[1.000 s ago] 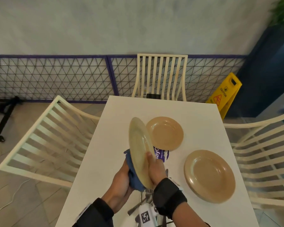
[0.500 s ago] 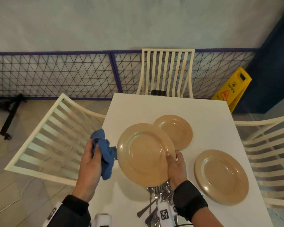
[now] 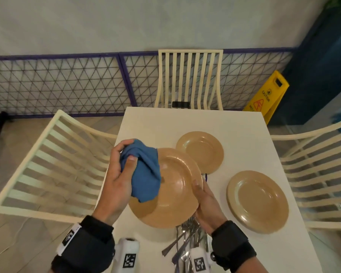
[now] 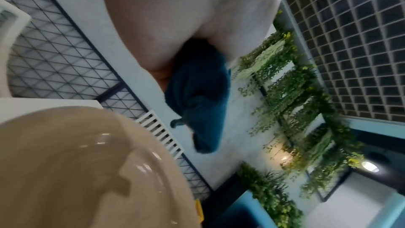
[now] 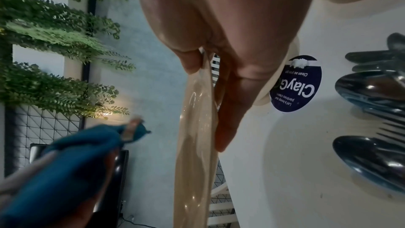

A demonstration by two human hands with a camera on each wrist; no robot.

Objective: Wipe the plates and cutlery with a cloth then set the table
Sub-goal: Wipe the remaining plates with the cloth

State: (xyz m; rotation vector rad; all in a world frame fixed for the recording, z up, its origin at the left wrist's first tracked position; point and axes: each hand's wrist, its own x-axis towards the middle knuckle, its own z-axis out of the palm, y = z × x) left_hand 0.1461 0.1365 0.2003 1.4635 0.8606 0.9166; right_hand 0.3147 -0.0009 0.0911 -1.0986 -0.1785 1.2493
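My right hand grips the right rim of a tan plate, held tilted above the white table; the thumb lies on its face and the fingers go behind it. The same plate shows edge-on in the right wrist view and fills the lower left as the plate in the left wrist view. My left hand holds a bunched blue cloth over the plate's left part. A small tan plate and a large one lie on the table. A pile of cutlery lies below the held plate.
Cream slatted chairs stand at the left, far end and right of the table. A round dark-blue sticker lies on the table near the small plate. A yellow caution sign stands by the mesh fence.
The plate went from edge-on to facing me. My left hand, which drew away to the left with the cloth, has come back over the plate's left part.
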